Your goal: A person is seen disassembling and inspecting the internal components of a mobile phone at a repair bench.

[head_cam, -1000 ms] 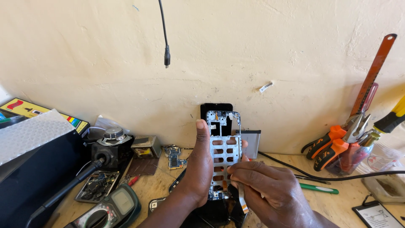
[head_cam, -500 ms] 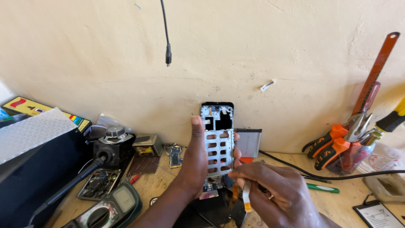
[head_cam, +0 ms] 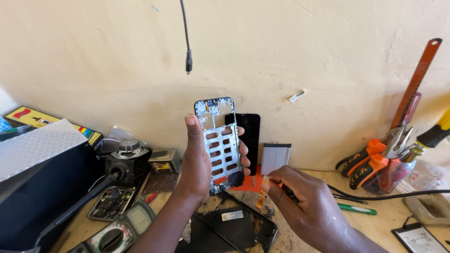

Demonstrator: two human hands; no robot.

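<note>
Perforated silver metal phone frame (head_cam: pixel 219 147) is stripped bare, clamped upright in your left hand (head_cam: pixel 197 164); your right hand (head_cam: pixel 304 206) pinches a small orange flex strip (head_cam: pixel 260 197), not yet fitted

The left hand (head_cam: pixel 199 161) has lifted the phone mid-frame (head_cam: pixel 219 145) higher against the wall and turned it a little, so a black screen panel (head_cam: pixel 248 138) now shows behind its right edge, where earlier only the frame was seen. The right hand (head_cam: pixel 304 204) has dropped away from the frame's lower part to the right and now pinches a thin flex strip (head_cam: pixel 261 194) just beside it. The grey battery (head_cam: pixel 275 158) leaning on the wall is uncovered.
</note>
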